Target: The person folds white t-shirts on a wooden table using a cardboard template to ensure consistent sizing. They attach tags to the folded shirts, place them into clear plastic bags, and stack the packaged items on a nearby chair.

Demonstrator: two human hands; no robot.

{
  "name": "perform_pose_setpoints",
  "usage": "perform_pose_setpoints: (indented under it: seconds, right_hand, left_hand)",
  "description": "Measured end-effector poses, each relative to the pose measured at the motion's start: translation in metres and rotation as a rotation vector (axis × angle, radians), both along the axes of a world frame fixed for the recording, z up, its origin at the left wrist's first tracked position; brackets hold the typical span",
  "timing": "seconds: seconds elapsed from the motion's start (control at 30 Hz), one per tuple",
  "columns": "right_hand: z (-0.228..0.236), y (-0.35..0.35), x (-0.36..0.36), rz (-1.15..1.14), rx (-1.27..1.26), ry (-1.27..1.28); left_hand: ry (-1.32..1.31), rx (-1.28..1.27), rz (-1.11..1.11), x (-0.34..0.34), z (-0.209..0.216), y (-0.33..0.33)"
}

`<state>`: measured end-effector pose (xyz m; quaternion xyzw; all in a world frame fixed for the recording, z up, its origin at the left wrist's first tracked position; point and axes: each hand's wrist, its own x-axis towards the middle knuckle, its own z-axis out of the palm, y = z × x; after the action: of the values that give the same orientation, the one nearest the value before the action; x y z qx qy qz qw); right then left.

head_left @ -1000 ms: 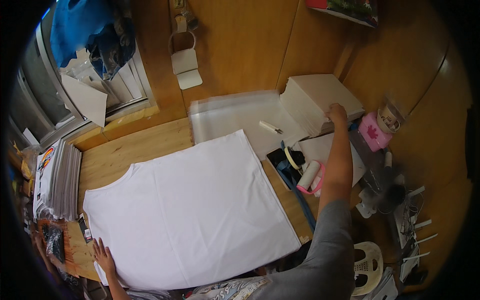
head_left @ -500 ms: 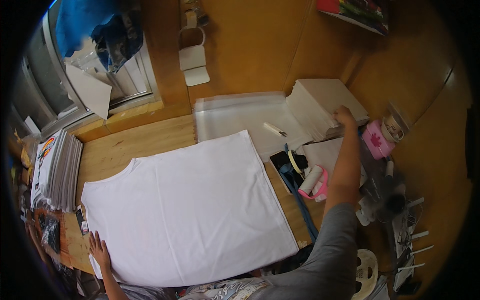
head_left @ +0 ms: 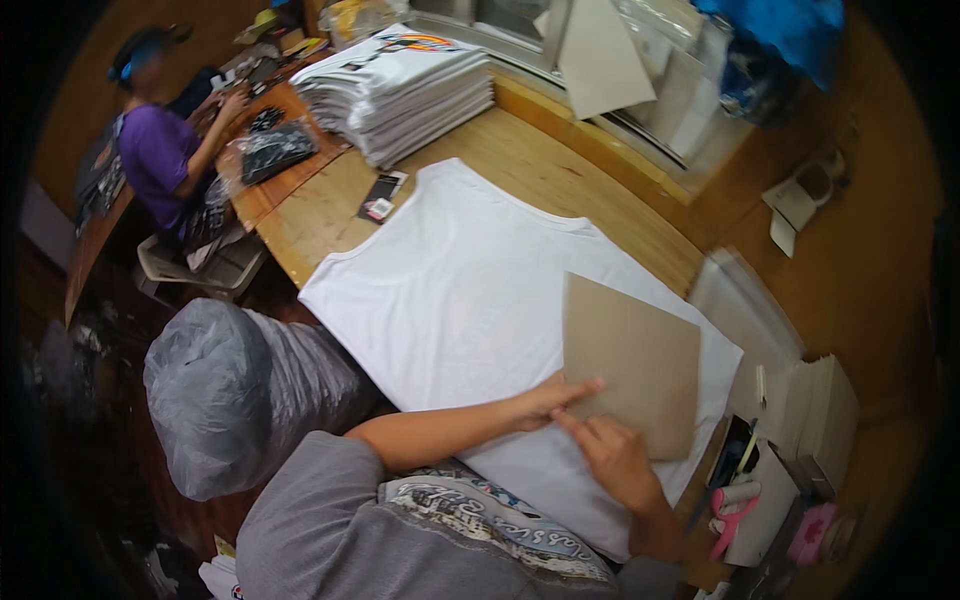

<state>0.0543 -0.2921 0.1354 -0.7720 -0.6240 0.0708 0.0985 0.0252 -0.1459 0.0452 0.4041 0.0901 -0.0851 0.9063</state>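
Wooden wall (head_left: pixel 880 160) and a pale wooden table (head_left: pixel 530 165) stand around the work, with the table surface spreading beyond both hands. On it lies a white shirt (head_left: pixel 450 300), flat and smooth, with a few soft creases; its curved neckline is farther from the hands, and its cloth passes under the left forearm. Over the shirt, just ahead of the hands, is a board (head_left: pixel 635 350). It is grey-brown, plain and stiff-looking, with straight edges and a dull face that bears no visible mark.

Left hand (head_left: pixel 548 400) is partly closed at the near left corner of the board, with one digit lying over its face. Other fingers are hidden, so I cannot tell if it grips. Right hand (head_left: pixel 612 455) is half open at the near edge, back turned up, index finger stretched toward the left hand; I cannot tell how firmly it holds.

To the right of the hands are a roller (head_left: pixel 735 493) with pink handle, a pile of cards (head_left: pixel 828 415) and a pink box (head_left: pixel 812 533). Far ahead and left of them are a tag (head_left: pixel 382 197) and a stack of shirts (head_left: pixel 400 100). Left of the left hand stands a grey bag (head_left: pixel 215 400); farther, a person in purple (head_left: pixel 160 155) sits.
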Motion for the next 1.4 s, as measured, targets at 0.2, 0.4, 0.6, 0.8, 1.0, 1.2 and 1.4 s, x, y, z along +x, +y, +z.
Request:
perform_pose_setpoints:
  seconds: [0.2,0.4,0.6,0.8,1.0,1.2,1.4]
  right_hand:
    - [-0.048,-0.017,0.053,-1.099,0.403,0.044]
    - [-0.106,0.03,0.053,-0.999,0.762,1.276]
    - [-0.123,0.127,0.043,-1.035,0.418,1.177]
    - [-0.108,0.153,0.038,-1.105,0.385,1.058]
    - [-0.113,0.151,0.042,-1.095,0.356,1.072]
    - [-0.113,0.147,0.044,-1.039,0.342,1.091]
    - [-0.096,0.156,0.072,-1.052,0.142,0.642]
  left_hand:
    - [-0.102,0.264,0.017,-0.021,0.015,0.122]
    - [0.08,0.675,0.074,-0.049,0.028,0.25]
    - [0.386,1.55,0.422,-0.073,-0.019,0.314]
    - [0.029,1.975,0.537,-0.076,-0.029,0.261]
    - [-0.086,1.995,0.527,-0.091,-0.044,0.217]
    - [-0.093,2.021,0.56,-0.093,-0.045,0.217]
    - [-0.062,2.09,0.484,-0.089,-0.042,0.215]
